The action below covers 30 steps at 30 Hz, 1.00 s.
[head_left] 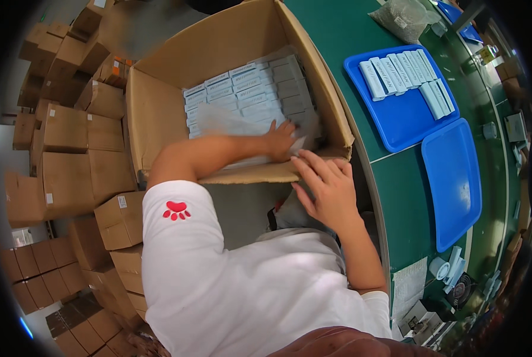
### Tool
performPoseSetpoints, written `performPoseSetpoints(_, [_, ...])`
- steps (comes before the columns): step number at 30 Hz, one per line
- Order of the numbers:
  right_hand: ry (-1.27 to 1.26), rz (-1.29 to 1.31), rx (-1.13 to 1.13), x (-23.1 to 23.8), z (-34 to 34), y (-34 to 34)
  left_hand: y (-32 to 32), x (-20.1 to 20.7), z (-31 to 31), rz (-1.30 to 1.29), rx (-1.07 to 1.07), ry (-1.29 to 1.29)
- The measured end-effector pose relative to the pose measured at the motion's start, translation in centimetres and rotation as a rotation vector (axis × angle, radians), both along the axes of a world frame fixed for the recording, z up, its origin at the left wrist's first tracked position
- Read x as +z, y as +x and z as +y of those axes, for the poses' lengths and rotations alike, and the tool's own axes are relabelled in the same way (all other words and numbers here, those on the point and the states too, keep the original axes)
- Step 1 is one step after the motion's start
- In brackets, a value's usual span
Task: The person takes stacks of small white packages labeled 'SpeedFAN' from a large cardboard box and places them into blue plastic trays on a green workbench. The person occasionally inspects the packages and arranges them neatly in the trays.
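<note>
A large open cardboard box (218,37) holds rows of small white, printed cartons (251,83). Clear plastic film (230,119) lies over part of them, its near side smeared by motion. My left hand (279,143) reaches inside at the box's near right corner, fingers spread on the film. At that corner's rim is my right hand (328,187), its thumb and fingers apart and the index fingertip at a bit of film beside my left hand. Some cartons under the film and my left arm are hidden.
On the green table (319,21) to the right, a blue tray (391,134) carries several white cartons (406,71). Another blue tray (453,184) lies nearer. A plastic bag (401,21) sits at the far end. Stacked cardboard boxes (66,128) stand on the left.
</note>
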State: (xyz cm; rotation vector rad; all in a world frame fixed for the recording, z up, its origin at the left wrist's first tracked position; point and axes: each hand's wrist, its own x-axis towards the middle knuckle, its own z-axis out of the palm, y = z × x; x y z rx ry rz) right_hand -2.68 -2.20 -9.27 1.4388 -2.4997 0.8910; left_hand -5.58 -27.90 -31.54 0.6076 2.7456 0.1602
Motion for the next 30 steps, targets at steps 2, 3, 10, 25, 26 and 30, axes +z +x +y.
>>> performPoseSetpoints(2, [-0.003, -0.012, -0.038, -0.6, 0.1, 0.2, 1.2, 3.1, -0.3, -0.226, 0.099, 0.117])
performPoseSetpoints(3, [-0.003, -0.006, -0.046, -0.8, 0.1, 0.1, 2.0, 5.0, -0.9, -0.343, 0.167, 0.173])
performPoseSetpoints(10, [-0.043, 0.029, -0.025, -1.3, -0.2, -0.4, 4.4, 6.4, -7.4, -0.841, 0.302, 0.295])
performPoseSetpoints(25, [-0.064, 0.039, -0.045, -1.9, 0.0, -0.5, -13.7, -2.7, -0.1, -0.129, 1.062, 0.615])
performPoseSetpoints(26, [-0.090, 0.048, -0.028, -1.8, -0.3, -0.4, -12.7, -4.9, 0.2, -0.323, 1.060, 0.501])
performPoseSetpoints(30, [-0.108, 0.046, -0.046, -1.9, -0.5, -0.4, -9.0, -7.0, 4.6, -0.290, 0.851, 0.575])
